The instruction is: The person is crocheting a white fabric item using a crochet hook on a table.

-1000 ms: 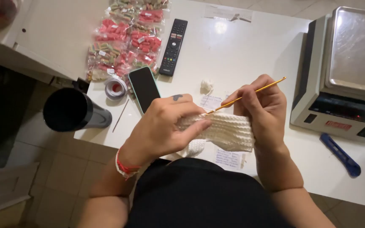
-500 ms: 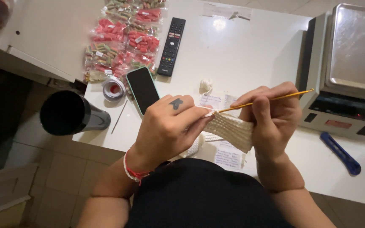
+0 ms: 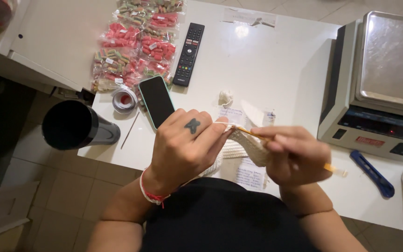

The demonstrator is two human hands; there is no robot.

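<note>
Two hands: left hand (image 3: 185,147) fingers pinch one cream knit piece (image 3: 246,144); right hand (image 3: 297,156) grips one yellow hook (image 3: 334,169). Work overhangs worktop (image 3: 276,65) near edge; open room far-centre.

The right hand (image 3: 297,156) is motion-blurred, hiding most of the crochet hook (image 3: 333,168).

Clear candy bags (image 3: 136,46) with red, green and yellow sweets lie in rows at the table's far left, each bearing a small white label. Just beside them lies a phone (image 3: 156,101), its dark screen up. At the right stands a scale (image 3: 378,93); its dark display (image 3: 381,126) faces forward, a small red label (image 3: 369,141) below it
</note>
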